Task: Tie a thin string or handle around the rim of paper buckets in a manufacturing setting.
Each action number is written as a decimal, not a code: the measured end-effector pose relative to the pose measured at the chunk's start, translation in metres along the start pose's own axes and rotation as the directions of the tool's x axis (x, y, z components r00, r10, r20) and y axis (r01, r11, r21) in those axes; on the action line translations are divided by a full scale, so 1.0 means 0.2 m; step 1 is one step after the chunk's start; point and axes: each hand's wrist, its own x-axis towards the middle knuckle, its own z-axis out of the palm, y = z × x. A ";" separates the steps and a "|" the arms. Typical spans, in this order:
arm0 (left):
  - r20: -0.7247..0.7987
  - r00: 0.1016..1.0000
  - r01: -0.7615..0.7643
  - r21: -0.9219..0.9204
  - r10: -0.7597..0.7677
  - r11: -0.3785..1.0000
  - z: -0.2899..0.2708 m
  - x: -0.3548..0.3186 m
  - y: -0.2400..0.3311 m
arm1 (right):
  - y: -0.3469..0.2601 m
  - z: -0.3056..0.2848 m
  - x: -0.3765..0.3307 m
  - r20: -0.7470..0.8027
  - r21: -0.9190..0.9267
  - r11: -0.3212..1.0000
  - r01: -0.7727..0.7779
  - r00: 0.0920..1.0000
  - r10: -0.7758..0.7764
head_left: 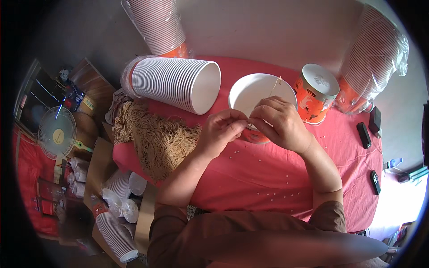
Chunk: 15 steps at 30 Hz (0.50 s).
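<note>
My left hand (222, 132) and my right hand (282, 124) meet fingertip to fingertip in front of a white-lined paper tub (243, 89). Both are closed in a pinch on a thin tan cord (275, 85), which shows above my right knuckles against the tub's far inside wall. Its end between my fingers is mostly hidden. The tub stands upright with its mouth up, and a bit of its orange outside shows below my hands. Just right of it, an orange patterned tub (314, 99) stands upside down, its pale base upward.
Left of the tub lies a stack of nested white tubs (172, 84), beside a heap of tan cords (158, 138). Wrapped stacks (373, 56) stand at the back. Small white beads (272, 194) dot the red cloth (232, 187). A cardboard box (100, 163) holds more tubs.
</note>
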 end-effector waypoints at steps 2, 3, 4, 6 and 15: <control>0.025 0.999 0.044 -0.065 -0.042 0.997 -0.01 0.00 0.00 | 0.00 0.00 0.00 -0.003 -0.004 1.000 0.007 1.000 -0.007; 0.024 0.999 0.044 -0.066 -0.043 0.997 0.00 0.00 0.00 | 0.00 0.00 0.00 -0.011 0.003 1.000 0.007 1.000 -0.007; 0.005 1.000 0.009 0.003 -0.009 1.000 0.01 0.00 0.00 | 0.00 0.00 0.00 -0.020 0.009 1.000 0.008 1.000 -0.007; -0.012 1.000 -0.026 0.073 0.026 0.997 0.02 0.00 -0.01 | 0.00 0.01 0.00 -0.015 0.017 1.000 0.004 1.000 -0.003; 0.001 0.937 -0.297 0.532 0.350 0.793 0.06 -0.01 -0.02 | 0.01 0.02 -0.01 0.054 0.155 0.982 -0.110 0.993 0.103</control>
